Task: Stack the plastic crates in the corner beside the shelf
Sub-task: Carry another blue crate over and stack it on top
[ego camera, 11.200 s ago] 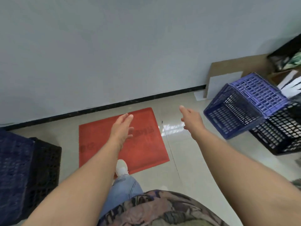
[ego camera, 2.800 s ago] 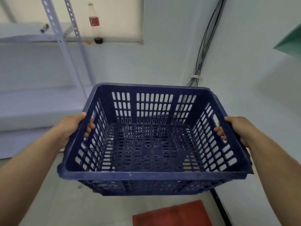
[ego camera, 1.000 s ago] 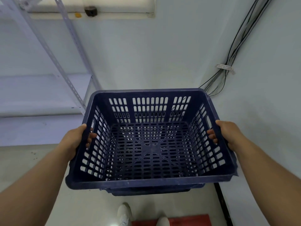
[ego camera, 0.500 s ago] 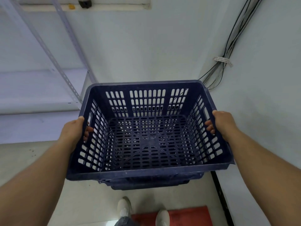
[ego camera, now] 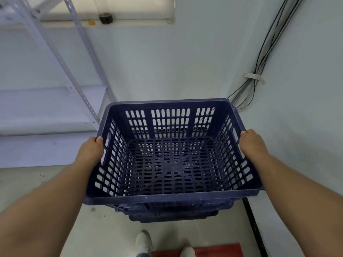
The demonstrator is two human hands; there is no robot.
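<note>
A dark blue slotted plastic crate (ego camera: 170,196) fills the middle of the head view, open side up and empty. My left hand (ego camera: 91,152) grips its left wall at the handle slot. On the opposite wall my right hand (ego camera: 252,144) holds the handle slot too. Under the crate, the edges of other dark crates (ego camera: 172,214) stick out at the front; whether the held crate rests in them I cannot tell. The stack stands in the corner to the right of the white metal shelf (ego camera: 52,108).
A bundle of cables (ego camera: 259,62) runs down the right wall into the corner. A black skirting strip (ego camera: 254,229) lines that wall's foot. My white shoes (ego camera: 143,243) and a red mat (ego camera: 209,252) lie at the bottom edge. A dark bottle base (ego camera: 105,17) stands on the window ledge.
The crate has come down in the view and sits lower over the crates beneath it. Both hands keep their hold on its side walls. The camera has tilted down a little.
</note>
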